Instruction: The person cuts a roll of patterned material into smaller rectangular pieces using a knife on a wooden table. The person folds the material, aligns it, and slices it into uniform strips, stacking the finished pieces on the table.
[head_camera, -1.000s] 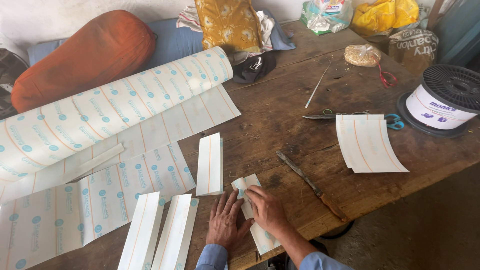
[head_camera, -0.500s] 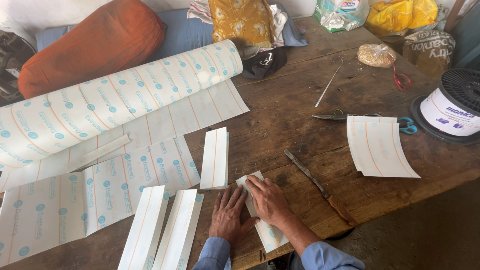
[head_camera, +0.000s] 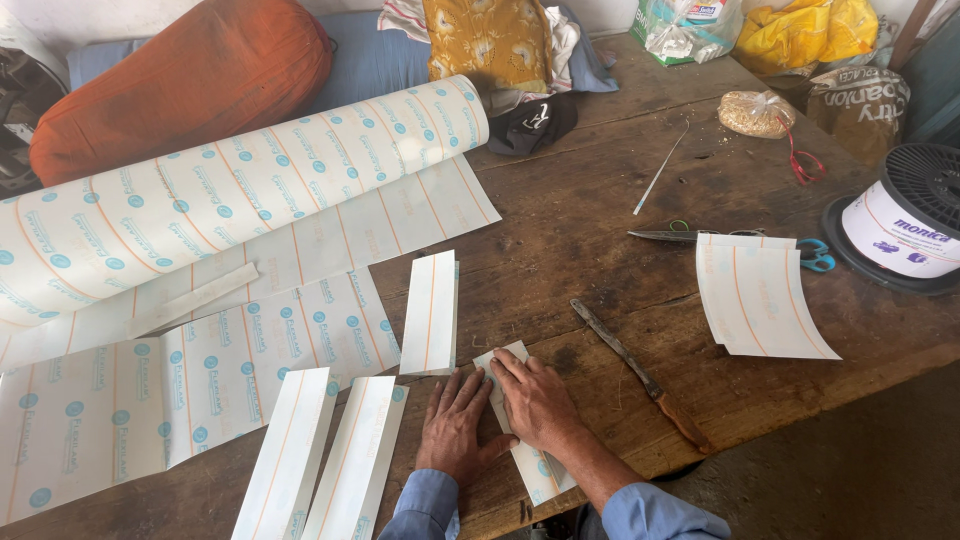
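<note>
Both hands lay flat at the bottom middle of the frame, pressing on one small strip (head_camera: 522, 420) of white paper. The left hand (head_camera: 455, 428) was spread open with its palm down, its fingers on the strip's left edge and on the surface (head_camera: 600, 250) beside it. The right hand (head_camera: 538, 402) was also open and flat, lying right on top of the strip. Neither hand gripped anything; they only pushed down, likely to keep the paper flat or to press a fold. The strip ran at a slant, with one end poking out above the fingers and the other end hanging a little over the near edge of the surface.

Just above and left of the hands lay a folded piece (head_camera: 430, 312), set apart as if finished. Two long folded pieces (head_camera: 322, 455) lay side by side at the lower left, touching each other. A knife (head_camera: 640, 372) with a brown handle lay just right of the hands, close enough to grab. Further right sat a stack of cut sheets (head_camera: 760, 295), with scissors (head_camera: 740, 238) partly tucked under its top edge. A big roll (head_camera: 230, 190) of the printed paper lay across the upper left, with its loose end spread flat toward the person, ready for cutting. A spool (head_camera: 905, 225) of white cord sat at the right edge. A thin stick (head_camera: 660, 168) lay in the upper middle. Behind the roll rested an orange bolster (head_camera: 180, 80).
</note>
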